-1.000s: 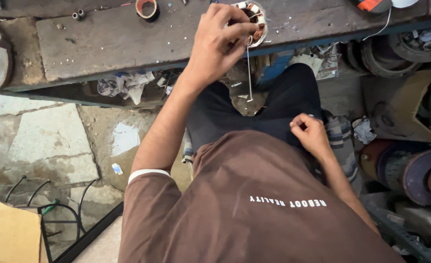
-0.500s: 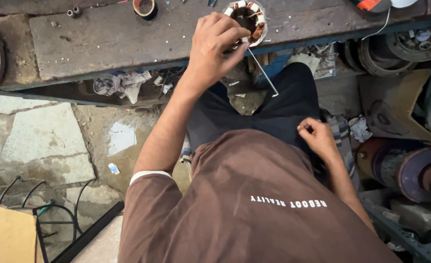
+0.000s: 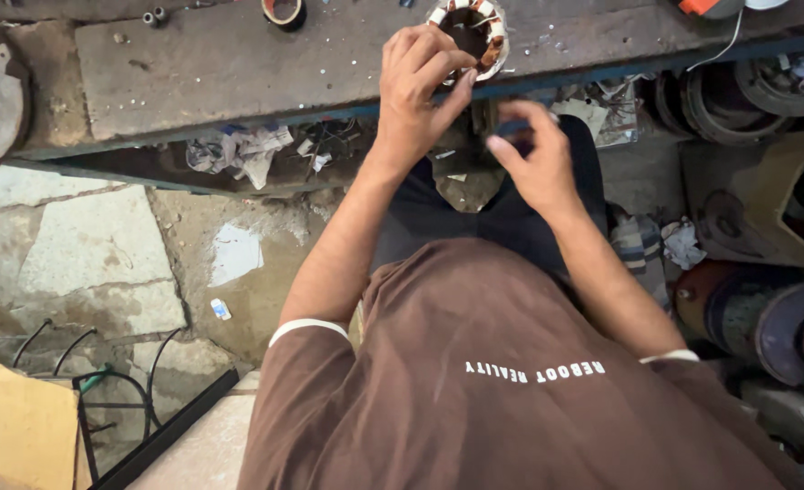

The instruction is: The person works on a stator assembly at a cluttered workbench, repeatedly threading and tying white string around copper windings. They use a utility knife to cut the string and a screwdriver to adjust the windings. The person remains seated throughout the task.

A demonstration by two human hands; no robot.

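A worn metal workbench (image 3: 193,63) runs across the top, a roll of tape (image 3: 283,11) near its far edge and crumpled rags (image 3: 238,150) on the shelf beneath. The person's left hand (image 3: 420,86) pinches its fingertips together just beside a small motor stator (image 3: 471,32) with copper windings, which sits at the bench's front edge. The right hand (image 3: 533,159), held above the lap, grips a small dark object between thumb and fingers. Old motor parts (image 3: 765,318) crowd the floor at right.

Left hand (image 3: 420,77) pinched at edge of ring-shaped motor stator (image 3: 470,29) on workbench (image 3: 220,63); right hand (image 3: 533,159) just below stator, fingers curled.
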